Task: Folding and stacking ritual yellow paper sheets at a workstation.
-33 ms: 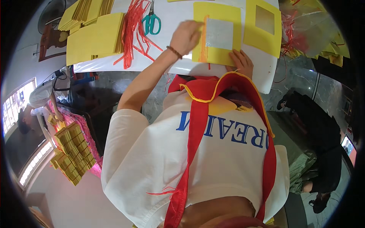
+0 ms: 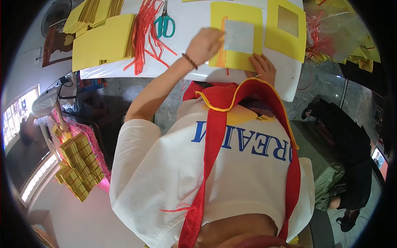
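Note:
On the white table lies a yellow paper sheet [image 2: 240, 60] with a greyish rectangular panel [image 2: 239, 36]. An orange strip [image 2: 221, 53] runs down the panel's left side. My left hand [image 2: 204, 44], a beaded band at its wrist, rests at this strip with fingers curled together; its fingertips are partly hidden, and so is anything in them. At the sheet's lower right edge, my right hand [image 2: 263, 67] lies with extended fingers on the paper. A second yellow sheet [image 2: 298, 39], with a window-like rectangle in it, is just to the right.
Left on the table are stacked yellow sheets [image 2: 101, 41], red plastic strands [image 2: 144, 37] and teal-handled scissors [image 2: 165, 25]. Clear plastic [image 2: 339, 29] with yellow pieces lies right. A person handles yellow bundles [image 2: 80, 161] at far left; another in black [image 2: 347, 144] is at right.
My left hand has slid a little nearer to me and slightly right along the orange strip. The right hand and the sheet look the same.

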`<state>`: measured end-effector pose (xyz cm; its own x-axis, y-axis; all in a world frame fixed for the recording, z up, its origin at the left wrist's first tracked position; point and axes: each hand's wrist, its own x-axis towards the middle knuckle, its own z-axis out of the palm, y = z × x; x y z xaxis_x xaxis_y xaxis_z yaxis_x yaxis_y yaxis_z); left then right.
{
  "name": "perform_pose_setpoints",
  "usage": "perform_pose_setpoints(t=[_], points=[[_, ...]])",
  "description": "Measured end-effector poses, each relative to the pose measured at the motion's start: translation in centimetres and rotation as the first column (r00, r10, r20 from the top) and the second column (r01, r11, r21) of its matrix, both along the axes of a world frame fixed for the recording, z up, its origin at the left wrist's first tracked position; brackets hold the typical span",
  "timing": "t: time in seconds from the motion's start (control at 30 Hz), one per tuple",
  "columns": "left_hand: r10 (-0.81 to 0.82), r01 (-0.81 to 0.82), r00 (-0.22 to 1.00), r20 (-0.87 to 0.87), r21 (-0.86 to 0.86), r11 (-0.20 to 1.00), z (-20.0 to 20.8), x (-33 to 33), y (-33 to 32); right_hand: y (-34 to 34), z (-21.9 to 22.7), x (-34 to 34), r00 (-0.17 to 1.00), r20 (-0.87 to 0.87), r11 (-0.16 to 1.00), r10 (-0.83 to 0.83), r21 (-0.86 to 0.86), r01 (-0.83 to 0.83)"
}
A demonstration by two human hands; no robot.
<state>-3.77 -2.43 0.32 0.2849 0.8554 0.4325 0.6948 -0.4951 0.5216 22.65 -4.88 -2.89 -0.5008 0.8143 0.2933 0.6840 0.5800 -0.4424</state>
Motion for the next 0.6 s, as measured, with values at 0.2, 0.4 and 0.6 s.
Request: perform_pose_setpoints(t=[0.2, 0.4, 0.6], points=[[-0.196, 0.188, 0.954, -0.227, -0.057, 0.981, 1.0, 1.7, -4.2, 0.2, 0.9, 0.0, 0.999, 0.035, 1.000, -0.009, 0.022, 0.008], [-0.259, 0.243, 0.954, -0.148, -0.121, 0.963, 1.2, 0.8, -2.8, 0.3, 1.2, -0.1, 1.000, -0.019, 1.000, -0.005, -0.003, 0.005], [-0.290, 0.305, 0.952, 0.094, -0.274, 0.912, 0.5, -0.4, -0.7, 0.3, 2.2, -0.8, 0.988, -0.131, 0.992, -0.086, -0.099, 0.074]])
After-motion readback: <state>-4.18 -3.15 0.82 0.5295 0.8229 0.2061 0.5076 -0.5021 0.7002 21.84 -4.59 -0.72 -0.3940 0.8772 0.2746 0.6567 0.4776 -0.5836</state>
